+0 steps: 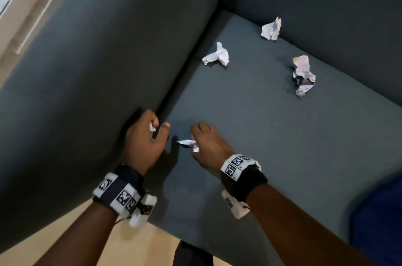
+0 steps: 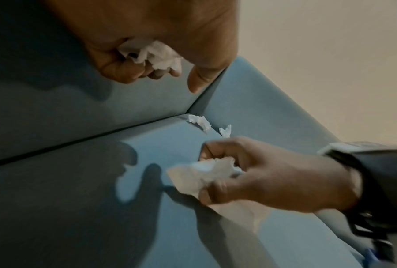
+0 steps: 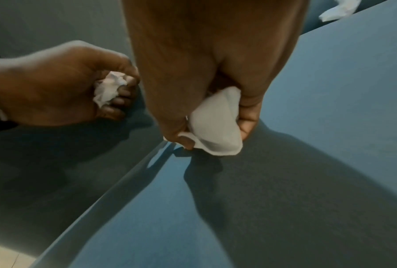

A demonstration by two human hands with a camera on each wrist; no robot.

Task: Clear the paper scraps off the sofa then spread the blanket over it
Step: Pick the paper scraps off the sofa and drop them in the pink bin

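Now both hands hold paper: left hand [image 1: 144,141] curled round a crumpled scrap [image 3: 108,88], right hand [image 1: 208,146] pinching another scrap [image 1: 189,143], over sofa seat [image 1: 272,135] nr armrest [image 1: 87,69]. Three scraps [image 1: 216,55] lie twd seat's back corner.

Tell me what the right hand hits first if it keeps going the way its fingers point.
Probably bare seat cushion first. The right hand, holding a paper scrap, points up the seat; the nearest loose scrap lies roughly that way, though depth is unclear.
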